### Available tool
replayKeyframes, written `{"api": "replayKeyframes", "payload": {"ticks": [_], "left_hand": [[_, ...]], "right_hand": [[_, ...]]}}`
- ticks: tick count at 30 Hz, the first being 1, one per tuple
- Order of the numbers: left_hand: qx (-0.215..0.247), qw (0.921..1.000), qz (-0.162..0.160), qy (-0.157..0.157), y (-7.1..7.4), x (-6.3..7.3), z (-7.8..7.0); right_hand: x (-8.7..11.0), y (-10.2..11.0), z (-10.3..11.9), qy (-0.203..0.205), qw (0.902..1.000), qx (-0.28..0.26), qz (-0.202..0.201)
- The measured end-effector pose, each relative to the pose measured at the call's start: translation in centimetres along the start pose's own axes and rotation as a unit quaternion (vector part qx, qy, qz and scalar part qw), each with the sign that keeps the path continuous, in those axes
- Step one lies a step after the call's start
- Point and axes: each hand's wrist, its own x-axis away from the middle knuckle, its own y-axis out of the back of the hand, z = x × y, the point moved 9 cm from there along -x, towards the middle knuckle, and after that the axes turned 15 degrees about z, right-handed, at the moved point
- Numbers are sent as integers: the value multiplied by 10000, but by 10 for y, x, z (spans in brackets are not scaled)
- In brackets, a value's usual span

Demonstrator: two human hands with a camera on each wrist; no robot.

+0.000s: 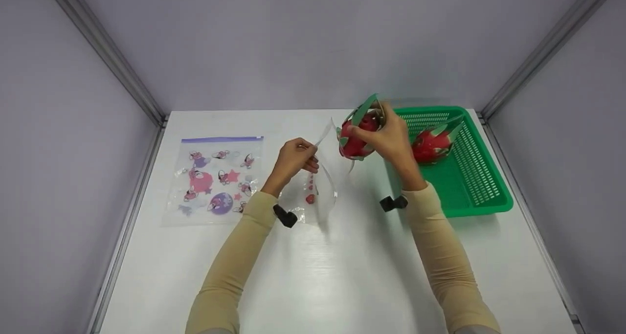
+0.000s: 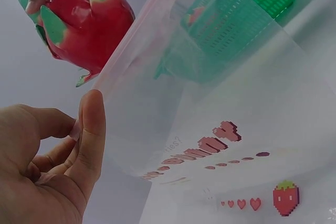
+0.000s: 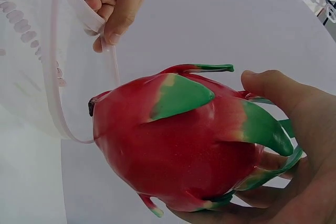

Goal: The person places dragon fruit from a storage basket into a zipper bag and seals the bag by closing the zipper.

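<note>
My left hand (image 1: pixel 297 157) pinches the rim of a clear zip bag (image 2: pixel 252 98) between thumb and fingers. Printed hearts and a strawberry show on the bag, and its mouth gapes in the right wrist view. A red dragon fruit with green-tipped scales (image 3: pixel 173 135) is gripped by my right hand (image 1: pixel 393 136), thumb on one side and fingers round the other. The fruit is held up beside the bag's opening, between the bag and the green basket. In the right wrist view its dark-tipped end points toward the bag's rim.
A green plastic basket (image 1: pixel 489 172) stands at the right with another dragon fruit (image 1: pixel 433 145) in it. To the left, a second zip bag (image 1: pixel 220 180) with a purple strip and pink cartoon prints lies flat on the white table (image 1: pixel 313 285). Walls enclose the back and sides.
</note>
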Motion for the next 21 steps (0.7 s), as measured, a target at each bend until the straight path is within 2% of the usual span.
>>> {"api": "replayKeyframes", "payload": {"ticks": [8,21], "left_hand": [[112,9998,121,-69,-3,-1,-1],[70,9999,106,-35,-5,-2,0]], "right_hand": [[0,-7,-4,-27,9999,-153,35],[0,-19,-9,-11,9996,-244,158]]}}
